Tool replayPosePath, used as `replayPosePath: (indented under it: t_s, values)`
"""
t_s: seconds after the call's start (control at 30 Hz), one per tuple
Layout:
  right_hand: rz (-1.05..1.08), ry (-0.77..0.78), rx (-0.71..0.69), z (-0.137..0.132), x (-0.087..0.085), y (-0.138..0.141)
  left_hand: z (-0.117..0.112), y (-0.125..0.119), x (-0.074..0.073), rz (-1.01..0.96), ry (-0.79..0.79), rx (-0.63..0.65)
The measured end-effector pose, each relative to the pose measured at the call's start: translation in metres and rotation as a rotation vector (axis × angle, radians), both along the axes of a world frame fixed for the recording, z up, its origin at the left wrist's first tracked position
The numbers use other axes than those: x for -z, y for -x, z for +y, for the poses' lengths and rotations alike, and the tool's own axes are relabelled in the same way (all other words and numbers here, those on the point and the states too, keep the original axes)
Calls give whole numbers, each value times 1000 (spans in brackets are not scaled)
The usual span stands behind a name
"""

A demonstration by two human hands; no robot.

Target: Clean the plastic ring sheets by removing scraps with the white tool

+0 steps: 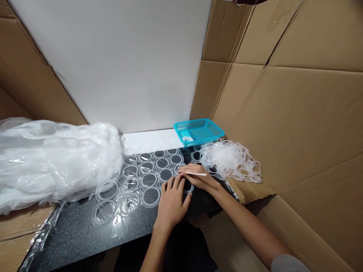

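Note:
A clear plastic sheet [143, 189] printed or cut with rows of whitish rings lies on the dark speckled tabletop. My left hand [172, 198] rests on its right part, fingers spread and pressing flat. Just beyond and to the right, my right hand [200, 177] is closed around a thin white stick [195, 174]. The stick's working tip is hidden near the fingers, over a ring beside my left fingertips. Immediately right of that hand is a tangled heap of thin clear rings [224, 156].
A large pile of clear plastic sheets [62, 162] covers the left side. At the back right sits a turquoise basket [208, 132] with a small white round item [187, 139] inside. Cardboard walls [306, 124] and a white panel [136, 64] enclose the table [82, 230].

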State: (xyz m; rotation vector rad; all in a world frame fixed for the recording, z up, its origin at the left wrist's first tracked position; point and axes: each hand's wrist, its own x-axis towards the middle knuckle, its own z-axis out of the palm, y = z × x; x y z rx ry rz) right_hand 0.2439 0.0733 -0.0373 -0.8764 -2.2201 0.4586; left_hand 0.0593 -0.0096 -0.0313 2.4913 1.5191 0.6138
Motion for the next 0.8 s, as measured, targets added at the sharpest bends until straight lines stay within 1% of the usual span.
replayPosePath:
  t_s: [0.13, 0.2, 0.33, 0.4, 0.5, 0.6, 0.67, 0.73, 0.8]
  values:
    - [111, 143, 161, 3, -1, 0, -2, 3, 1, -28, -3, 6]
    - [143, 162, 199, 4, -2, -2, -2, 4, 2, -37, 6, 12]
    - [177, 170, 225, 4, -4, -7, -2, 5, 1, -62, 15, 11]
    - [177, 185, 187, 2, -5, -7, -2, 5, 0, -74, 15, 12]
    - [137, 127, 146, -2, -3, -6, -3, 5, -3, -91, 19, 18]
    - [110, 23, 175, -3, 5, -1, -3, 5, -4, -106, 39, 18]
    - [96, 7, 187, -1, 9, 2, -2, 5, -4, -125, 52, 7]
    - [90, 0, 204, 1, 9, 5, -1, 5, -4, -151, 54, -7]
    - [101, -28, 221, 1, 2, 6, -2, 6, -4, -162, 48, -12]
